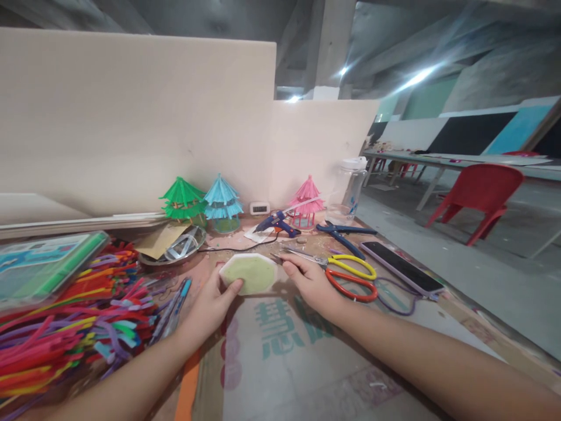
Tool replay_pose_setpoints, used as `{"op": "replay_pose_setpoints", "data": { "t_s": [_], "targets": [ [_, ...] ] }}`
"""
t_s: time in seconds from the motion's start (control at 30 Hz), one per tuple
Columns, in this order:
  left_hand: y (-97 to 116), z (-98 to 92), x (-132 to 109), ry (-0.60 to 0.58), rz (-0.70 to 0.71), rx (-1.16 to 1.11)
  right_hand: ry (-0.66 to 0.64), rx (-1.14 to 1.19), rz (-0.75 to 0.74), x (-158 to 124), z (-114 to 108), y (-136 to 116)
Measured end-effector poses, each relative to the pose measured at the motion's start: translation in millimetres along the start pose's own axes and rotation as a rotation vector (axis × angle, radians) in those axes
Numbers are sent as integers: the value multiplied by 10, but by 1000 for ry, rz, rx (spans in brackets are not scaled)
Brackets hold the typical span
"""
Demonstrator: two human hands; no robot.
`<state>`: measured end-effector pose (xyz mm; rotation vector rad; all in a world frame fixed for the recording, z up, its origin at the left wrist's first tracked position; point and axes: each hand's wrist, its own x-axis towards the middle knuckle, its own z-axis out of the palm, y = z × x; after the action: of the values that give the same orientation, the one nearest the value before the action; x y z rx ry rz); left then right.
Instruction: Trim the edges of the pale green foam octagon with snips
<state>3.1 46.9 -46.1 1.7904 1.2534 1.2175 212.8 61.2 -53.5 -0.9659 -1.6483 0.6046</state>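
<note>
pipe cleaners (65, 327): huge tangled multicolour heap at about 8 o'clock from the work, spilling toward the left forearm.
pens (175, 304): a couple lying just beside the left wrist, around 9 o'clock.
left hand (210, 304): closed on the near-left edge of the octagon base, thumb on top, other fingers hidden underneath.
octagon base (249, 273): white rim, pale green face, low over the tabletop (307, 362), dead centre between both hands.
glue gun (277, 223): blue, parked at 1 o'clock behind the base, nozzle over a white scrap, cord trailing off to the left.
right hand (311, 283): fingertips pinching the right edge of the base, so both hands are busy with one piece.
scissors (328, 264): a yellow pair and a red pair at 3 o'clock, right against the right hand, blades running just behind the fingers.
phone (401, 268): further out at 3 o'clock, near the tabletop edge.
risk, left: imo that forearm could drag pipe cleaners or pens into the base, they're that close.
risk, back: the cord runs right behind the base. Snag it and the glue gun could tip (can't tell if it's hot).
risk, right: a quick sideways move could nick a finger on the blades or shove the scissors into the phone.
</note>
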Motion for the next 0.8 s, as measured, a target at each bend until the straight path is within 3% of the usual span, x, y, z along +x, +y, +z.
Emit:
{"op": "replay_pose_setpoints", "data": {
  "t_s": [0.3, 0.8],
  "targets": [
    [4, 6, -4, -4, 3, -15, -69, -79, -45, -29, -3, -14],
    [-28, 6, 7, -33, -6, -52, -58, -51, -40, -23, 7, -13]
  ]
}}
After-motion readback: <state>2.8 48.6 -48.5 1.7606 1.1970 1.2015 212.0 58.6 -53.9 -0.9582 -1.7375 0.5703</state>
